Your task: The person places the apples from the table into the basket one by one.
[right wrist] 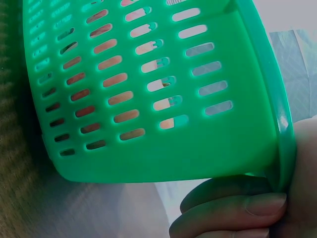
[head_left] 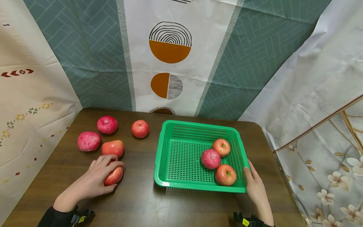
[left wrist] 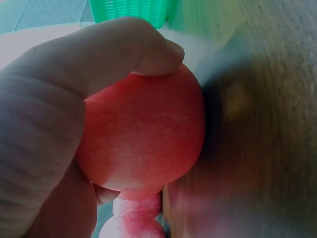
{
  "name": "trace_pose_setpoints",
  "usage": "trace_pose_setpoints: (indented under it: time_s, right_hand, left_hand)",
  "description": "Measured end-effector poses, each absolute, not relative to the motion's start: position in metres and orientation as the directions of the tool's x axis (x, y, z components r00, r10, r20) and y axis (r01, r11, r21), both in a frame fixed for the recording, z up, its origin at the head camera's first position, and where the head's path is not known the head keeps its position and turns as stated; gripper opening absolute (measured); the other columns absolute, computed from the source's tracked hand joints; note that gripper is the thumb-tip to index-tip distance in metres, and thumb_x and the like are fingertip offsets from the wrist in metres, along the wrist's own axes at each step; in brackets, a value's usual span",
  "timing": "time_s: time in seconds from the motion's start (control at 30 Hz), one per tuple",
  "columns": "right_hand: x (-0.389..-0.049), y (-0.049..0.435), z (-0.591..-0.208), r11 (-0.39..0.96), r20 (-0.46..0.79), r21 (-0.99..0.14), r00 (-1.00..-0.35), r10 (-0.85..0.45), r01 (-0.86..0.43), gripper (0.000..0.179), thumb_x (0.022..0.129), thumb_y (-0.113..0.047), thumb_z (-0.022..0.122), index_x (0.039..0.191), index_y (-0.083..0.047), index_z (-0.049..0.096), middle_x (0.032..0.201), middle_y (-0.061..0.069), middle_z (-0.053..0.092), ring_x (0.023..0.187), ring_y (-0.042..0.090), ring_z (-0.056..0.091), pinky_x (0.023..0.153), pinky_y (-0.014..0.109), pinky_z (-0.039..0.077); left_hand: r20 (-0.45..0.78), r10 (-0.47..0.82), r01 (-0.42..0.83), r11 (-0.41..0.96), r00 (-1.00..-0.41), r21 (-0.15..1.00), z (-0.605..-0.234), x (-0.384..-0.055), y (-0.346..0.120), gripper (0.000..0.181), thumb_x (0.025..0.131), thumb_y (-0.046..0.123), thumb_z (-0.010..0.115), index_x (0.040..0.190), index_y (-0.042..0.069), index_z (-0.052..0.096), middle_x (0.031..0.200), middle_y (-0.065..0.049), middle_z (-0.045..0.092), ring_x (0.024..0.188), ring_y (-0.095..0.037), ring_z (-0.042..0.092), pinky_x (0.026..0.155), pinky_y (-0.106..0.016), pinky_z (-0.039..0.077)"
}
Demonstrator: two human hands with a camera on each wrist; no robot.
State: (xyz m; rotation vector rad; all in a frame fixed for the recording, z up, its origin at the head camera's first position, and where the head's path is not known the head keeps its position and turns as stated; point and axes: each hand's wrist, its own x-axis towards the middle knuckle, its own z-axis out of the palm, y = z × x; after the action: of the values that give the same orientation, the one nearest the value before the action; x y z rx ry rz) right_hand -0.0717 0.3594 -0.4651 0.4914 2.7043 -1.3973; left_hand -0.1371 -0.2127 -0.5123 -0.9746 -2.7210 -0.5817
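Observation:
On the table's left side my left hand (head_left: 97,177) curls over a red apple (head_left: 114,176), thumb and fingers around its sides. The left wrist view shows that apple (left wrist: 143,131) close up against the wood. My right hand (head_left: 255,186) grips the right rim of a green plastic basket (head_left: 198,188), thumb on top and fingers (right wrist: 233,210) beneath the rim. Inside the basket, toward the right, lie two red-yellow apples (head_left: 225,175) and a darker pink-red striped apple (head_left: 211,159).
Just behind the held apple sits another apple (head_left: 112,148). Two pink-red apples (head_left: 89,141) lie farther left, and a round red fruit (head_left: 140,129) stands between them and the basket. Patterned cloths (head_left: 93,56) hang around the brown table (head_left: 136,201).

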Motion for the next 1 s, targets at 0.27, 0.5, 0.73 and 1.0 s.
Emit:
trace_pose_setpoints:
  time_s: [0.27, 0.5, 0.73, 1.0]
  right_hand:
    - [-0.072, 0.359, -0.466, 0.541, -0.193, -0.783, -0.947, 0.258, 0.307, 0.06, 0.107, -0.051, 0.027, 0.16, -0.028, 0.011, 0.154, 0.023, 0.029, 0.125, 0.038, 0.038, 0.099, 0.062, 0.033]
    - [-0.071, 0.358, -0.466, 0.537, -0.198, -0.785, -0.947, 0.254, 0.308, 0.06, 0.107, -0.05, 0.027, 0.16, -0.027, 0.011, 0.153, 0.023, 0.03, 0.124, 0.037, 0.038, 0.099, 0.06, 0.034]
    - [-0.073, 0.358, -0.465, 0.549, -0.193, -0.777, -0.947, 0.255, 0.307, 0.059, 0.107, -0.051, 0.027, 0.16, -0.028, 0.011, 0.153, 0.022, 0.032, 0.121, 0.037, 0.042, 0.096, 0.058, 0.037]
    - [-0.073, 0.359, -0.466, 0.543, -0.186, -0.787, -0.952, 0.243, 0.292, 0.06, 0.107, -0.05, 0.028, 0.16, -0.027, 0.011, 0.152, 0.022, 0.032, 0.121, 0.036, 0.043, 0.096, 0.057, 0.037]
  left_hand:
    - [0.316, 0.565, 0.646, 0.697, -0.762, 0.312, -0.51, -0.135, -0.213, 0.071, 0.057, 0.029, 0.089, 0.123, 0.023, 0.061, 0.123, 0.002, 0.047, 0.114, -0.022, 0.039, 0.074, -0.045, 0.036]
    - [0.327, 0.558, 0.646, 0.688, -0.762, 0.331, -0.509, -0.134, -0.214, 0.071, 0.056, 0.027, 0.088, 0.122, 0.024, 0.062, 0.122, 0.005, 0.046, 0.113, -0.02, 0.039, 0.073, -0.044, 0.035]
    - [0.329, 0.563, 0.652, 0.671, -0.758, 0.353, -0.505, -0.138, -0.211, 0.07, 0.057, 0.027, 0.088, 0.122, 0.024, 0.061, 0.124, 0.007, 0.045, 0.116, -0.018, 0.036, 0.076, -0.045, 0.034]
    - [0.318, 0.564, 0.647, 0.662, -0.762, 0.378, -0.502, -0.142, -0.209, 0.071, 0.058, 0.028, 0.088, 0.123, 0.024, 0.061, 0.126, 0.007, 0.044, 0.12, -0.017, 0.034, 0.079, -0.045, 0.033]
